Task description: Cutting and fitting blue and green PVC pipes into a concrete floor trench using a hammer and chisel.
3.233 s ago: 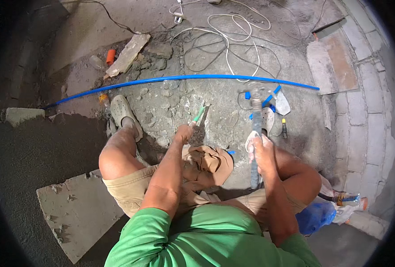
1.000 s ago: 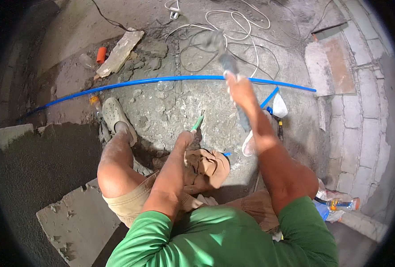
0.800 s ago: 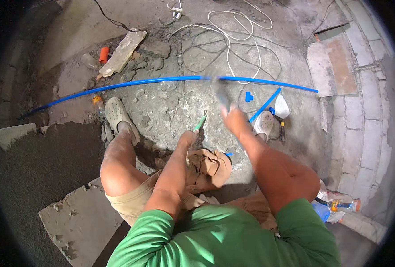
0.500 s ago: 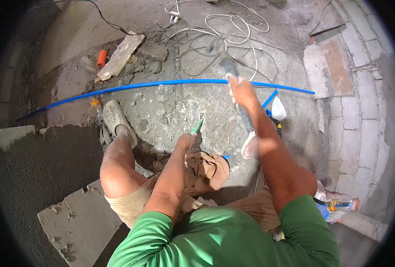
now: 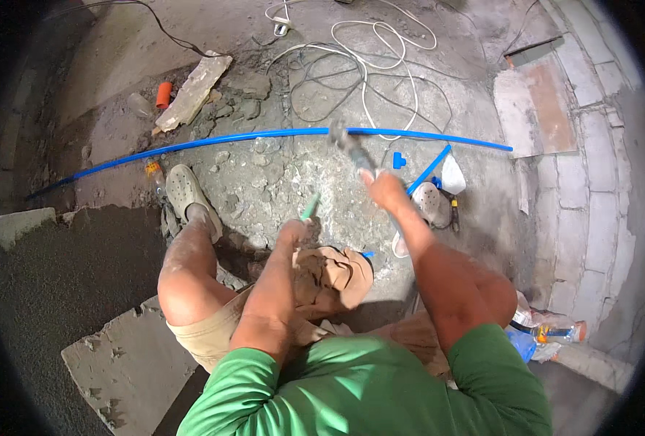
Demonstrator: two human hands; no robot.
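My left hand (image 5: pixel 294 232) is closed around a green chisel (image 5: pixel 310 206), whose far end slants up and away over the broken concrete floor (image 5: pixel 264 178). Motion blurs the chisel's tip. My right hand (image 5: pixel 386 190) grips the handle of a hammer (image 5: pixel 355 153). The hammer's smeared head is raised beyond the chisel, overlapping a long blue pipe (image 5: pixel 264 135) in the picture. Between my knees, below the chisel, lies a crumpled tan cloth (image 5: pixel 337 272).
A blue tee fitting (image 5: pixel 399 160) and a short blue pipe (image 5: pixel 433 168) lie near my right shoe (image 5: pixel 427 201). White cable (image 5: pixel 370 73) loops beyond the long pipe. An orange pipe piece (image 5: pixel 164 95) lies far left. Block wall (image 5: pixel 578 189) stands at right; a concrete slab (image 5: pixel 130 363) is near left.
My right hand has swung the hammer down toward me and left, uncovering the blue tee fitting. My left hand and the chisel have shifted slightly left.
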